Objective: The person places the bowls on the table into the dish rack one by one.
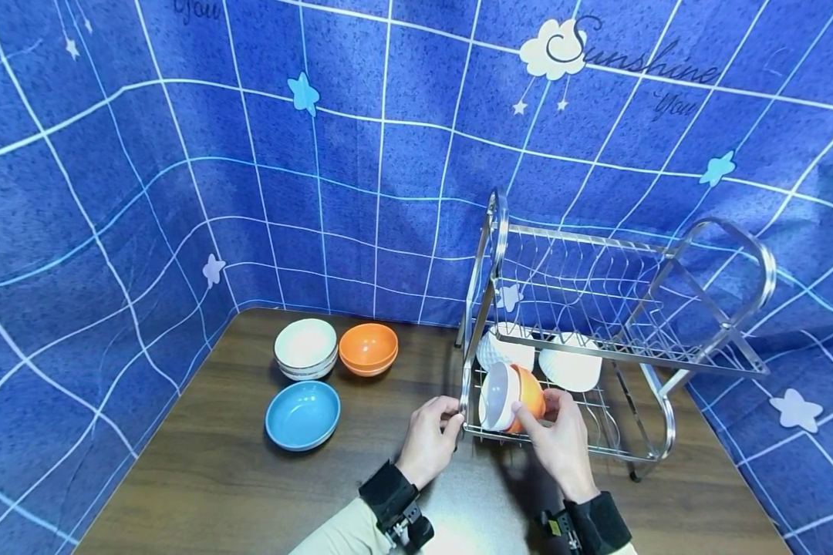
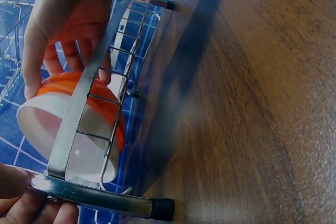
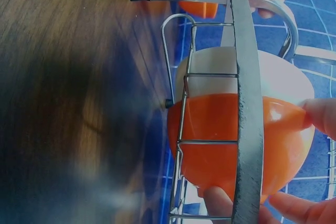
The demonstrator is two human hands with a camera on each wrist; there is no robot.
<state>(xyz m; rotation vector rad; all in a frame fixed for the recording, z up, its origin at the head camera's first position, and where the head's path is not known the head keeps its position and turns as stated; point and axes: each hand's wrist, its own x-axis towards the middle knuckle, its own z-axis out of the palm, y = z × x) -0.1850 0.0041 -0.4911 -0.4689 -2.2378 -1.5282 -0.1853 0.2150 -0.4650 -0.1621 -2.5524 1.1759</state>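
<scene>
The right hand (image 1: 562, 439) holds an orange bowl with a white inside (image 1: 510, 397). Its fingers are curled around the orange outside, and in the right wrist view the fingertips (image 3: 320, 116) press on the rim and on the bottom. The bowl stands on its edge in the lower level of the metal dish rack (image 1: 618, 308), at the front left corner of it, near the centre of the head view, with the opening turned to the left. The left hand (image 1: 430, 435) grips the front left leg of the rack, with the fingers closed around the tube.

As I judge it, the work of filling the rack is about half done. Two white bowls (image 1: 571, 370) already lie upside down in the lower level, just behind the orange one. The orange bowl is inside the rack, but the hand has not let it go, so this step is not yet finished. Three places remain on the counter (image 1: 215, 462), in the lower left part of the frame: a stack of white bowls (image 1: 306, 348), an orange stack (image 1: 369, 348) just beside it, and a blue bowl (image 1: 302, 414) in front of them. The upper level of the rack holds nothing that I can see.
</scene>
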